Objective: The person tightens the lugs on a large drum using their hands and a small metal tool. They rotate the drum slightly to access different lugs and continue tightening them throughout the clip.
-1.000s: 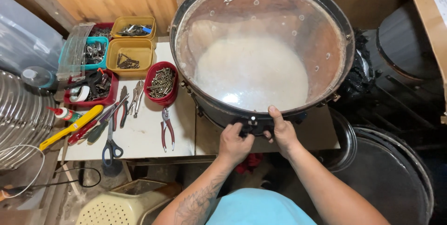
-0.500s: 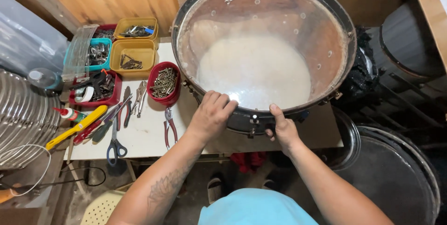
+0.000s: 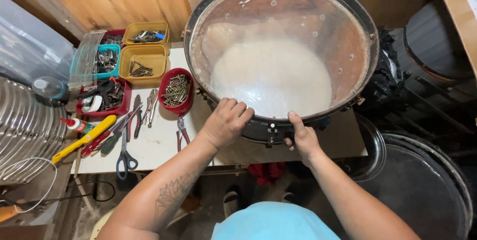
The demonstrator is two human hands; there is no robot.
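Shifted left hand [image 3: 226, 121] leftward along the near hoop since a second ago, away from right hand [image 3: 300, 138]; held that spacing over the last half second. Left fingers curled over the top of the black hoop [image 3: 258, 132], grasping it. Right thumb laid on the hoop's upper edge, fingers tucked beneath, likewise gripping.

Large drum [image 3: 273, 71] tilted up toward the camera, near edge resting on the white table [image 3: 154, 145], far edge leaning by the wooden wall.

Judged as steadying or turning the drum by its hoop. Any further turn calls for a firm two-handed hold and keeping the hoop off the red bowl of screws [image 3: 176, 91] just beside it.

Counted: one drum, two hands, two yellow tubs [image 3: 141, 61], one teal tub [image 3: 107, 59], one red bowl of screws, one red tray [image 3: 102, 101], one pair of scissors [image 3: 124, 155], one pair of red-handled pliers [image 3: 182, 133] lying apart near the left wrist. More hand tools bunched by the tray, too overlapped to number.
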